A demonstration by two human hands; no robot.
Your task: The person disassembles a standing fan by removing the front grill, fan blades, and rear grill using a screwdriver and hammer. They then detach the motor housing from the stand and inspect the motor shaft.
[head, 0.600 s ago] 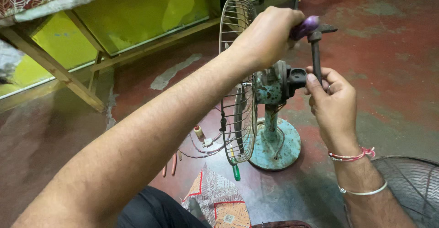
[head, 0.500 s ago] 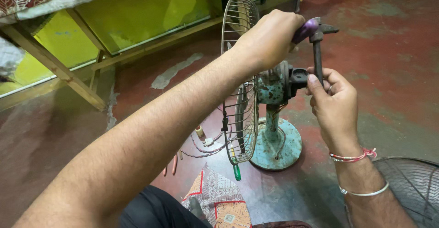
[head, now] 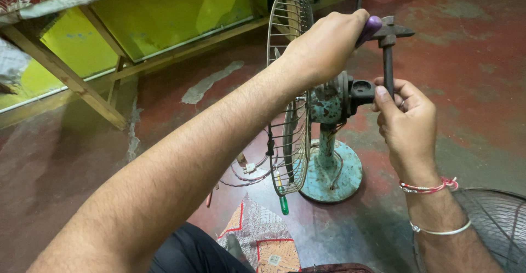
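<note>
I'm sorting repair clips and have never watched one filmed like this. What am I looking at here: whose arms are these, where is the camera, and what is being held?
The camera sits on the person's head and looks down, so both bare arms are the wearer's own. The left hand grips a purple-handled tool whose dark metal head sits on top of a dark upright rod. The right hand, with bangles at the wrist, holds that rod beside the back of an old table fan. The fan has a worn blue-green motor body, a round base and a wire grille. It stands on a red floor. Loose wires and a green-handled screwdriver lie near the base. Another fan grille shows at lower right.
</note>
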